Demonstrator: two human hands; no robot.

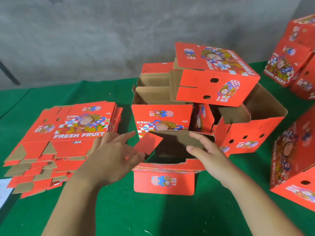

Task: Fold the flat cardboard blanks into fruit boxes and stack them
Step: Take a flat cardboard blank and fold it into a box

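A half-formed red fruit box (164,183) stands on the green table (129,215) right in front of me, its top open and brown inside showing. My right hand (203,150) grips the box's brown far flap, thumb in front and fingers behind it. My left hand (115,150) is spread with straight fingers against a small red side flap (148,144) at the box's left. A pile of flat red blanks (68,138) printed FRESH FRUIT lies to the left of my left hand.
Behind the box stand several folded red boxes (162,116), one lying tilted on top (216,75) and one open on its side (252,132). More finished boxes sit at the far right (289,55) and near right (293,169). A grey wall rises behind the table.
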